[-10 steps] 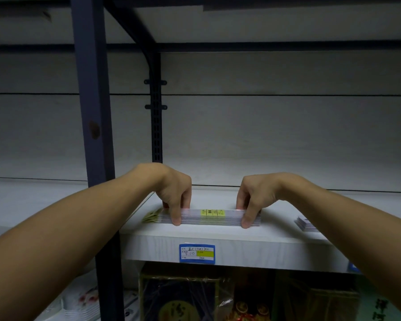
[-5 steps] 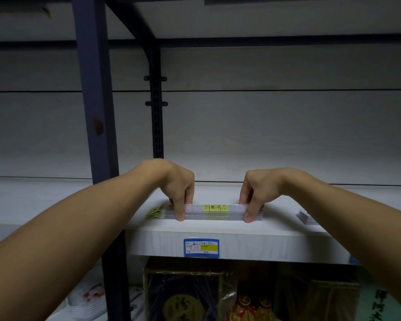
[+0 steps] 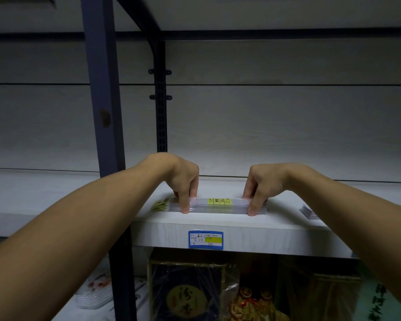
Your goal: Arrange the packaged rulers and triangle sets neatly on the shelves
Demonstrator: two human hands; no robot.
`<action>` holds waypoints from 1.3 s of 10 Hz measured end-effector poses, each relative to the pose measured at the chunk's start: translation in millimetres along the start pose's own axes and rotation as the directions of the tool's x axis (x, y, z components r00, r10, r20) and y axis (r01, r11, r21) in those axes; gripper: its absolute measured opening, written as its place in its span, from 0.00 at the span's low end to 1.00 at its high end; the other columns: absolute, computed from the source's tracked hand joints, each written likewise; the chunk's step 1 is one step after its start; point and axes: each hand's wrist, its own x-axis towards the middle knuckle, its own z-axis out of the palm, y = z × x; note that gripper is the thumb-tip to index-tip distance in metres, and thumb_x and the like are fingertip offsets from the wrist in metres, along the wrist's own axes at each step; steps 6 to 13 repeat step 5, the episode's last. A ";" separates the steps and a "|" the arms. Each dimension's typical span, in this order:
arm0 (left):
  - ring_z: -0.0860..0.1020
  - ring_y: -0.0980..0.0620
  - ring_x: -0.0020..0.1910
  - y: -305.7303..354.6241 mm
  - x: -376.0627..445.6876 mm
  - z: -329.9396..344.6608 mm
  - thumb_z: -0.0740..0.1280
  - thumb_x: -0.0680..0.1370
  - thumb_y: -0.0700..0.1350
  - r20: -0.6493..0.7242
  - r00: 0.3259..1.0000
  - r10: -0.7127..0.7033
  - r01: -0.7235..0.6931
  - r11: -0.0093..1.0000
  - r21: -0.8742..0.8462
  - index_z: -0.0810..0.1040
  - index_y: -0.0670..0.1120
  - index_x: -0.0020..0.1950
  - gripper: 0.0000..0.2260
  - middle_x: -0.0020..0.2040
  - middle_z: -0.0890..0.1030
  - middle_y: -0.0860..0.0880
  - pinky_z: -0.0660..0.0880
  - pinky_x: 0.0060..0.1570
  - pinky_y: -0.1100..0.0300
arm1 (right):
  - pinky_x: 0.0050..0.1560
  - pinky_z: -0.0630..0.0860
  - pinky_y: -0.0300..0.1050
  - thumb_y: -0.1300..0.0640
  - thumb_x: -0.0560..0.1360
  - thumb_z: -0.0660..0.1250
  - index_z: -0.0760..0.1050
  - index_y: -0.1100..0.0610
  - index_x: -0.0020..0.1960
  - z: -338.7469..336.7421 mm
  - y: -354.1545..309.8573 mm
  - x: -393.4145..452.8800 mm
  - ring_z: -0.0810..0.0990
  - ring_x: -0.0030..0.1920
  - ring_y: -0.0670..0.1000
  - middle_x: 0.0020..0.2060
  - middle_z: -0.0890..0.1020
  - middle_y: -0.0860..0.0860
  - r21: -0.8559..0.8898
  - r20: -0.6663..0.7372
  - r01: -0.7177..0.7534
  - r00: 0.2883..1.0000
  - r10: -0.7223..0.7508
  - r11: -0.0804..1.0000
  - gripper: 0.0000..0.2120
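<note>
A flat stack of clear packaged rulers (image 3: 218,206) with yellow labels lies lengthwise on the white shelf (image 3: 276,225), close to its front edge. My left hand (image 3: 184,181) grips the stack near its left end, fingers curled over the front side. My right hand (image 3: 258,185) grips the right end the same way. Yellow-green package tabs (image 3: 160,204) stick out at the left of the stack. Another small pile of packages (image 3: 308,212) lies further right on the shelf, partly hidden by my right forearm.
A blue-and-yellow price tag (image 3: 205,239) is stuck on the shelf's front face. A dark metal upright (image 3: 102,112) stands at the left, a slotted rail (image 3: 160,112) behind it. Wrapped boxed goods (image 3: 188,293) fill the shelf below, and white trays (image 3: 95,295) lie at lower left.
Both hands stay on the ruler stack and have shifted it slightly back on the shelf. The view has dipped a little.
</note>
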 end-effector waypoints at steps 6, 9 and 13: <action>0.75 0.48 0.63 -0.6 9.5 -7.9 0.56 0.79 0.66 -0.244 0.969 -0.040 0.047 0.999 0.023 0.73 0.48 0.70 0.28 0.67 0.76 0.49 0.72 0.63 0.50 | 0.51 0.82 0.49 0.36 0.70 0.73 0.84 0.51 0.51 -0.4 0.6 -3.4 0.83 0.50 0.50 0.48 0.84 0.48 0.066 -0.253 -0.065 0.964 0.079 0.996 0.20; 0.75 0.48 0.63 -0.6 9.5 -7.9 0.56 0.79 0.66 -0.244 0.969 -0.040 0.047 0.999 0.023 0.73 0.48 0.70 0.28 0.67 0.76 0.49 0.72 0.63 0.50 | 0.51 0.82 0.49 0.36 0.70 0.73 0.84 0.51 0.51 -0.4 0.6 -3.4 0.83 0.50 0.50 0.48 0.84 0.48 0.066 -0.253 -0.065 0.964 0.079 0.996 0.20; 0.75 0.48 0.63 -0.6 9.5 -7.9 0.56 0.79 0.66 -0.244 0.969 -0.040 0.047 0.999 0.023 0.73 0.48 0.70 0.28 0.67 0.76 0.49 0.72 0.63 0.50 | 0.51 0.82 0.49 0.36 0.70 0.73 0.84 0.51 0.51 -0.4 0.6 -3.4 0.83 0.50 0.50 0.48 0.84 0.48 0.066 -0.253 -0.065 0.964 0.079 0.996 0.20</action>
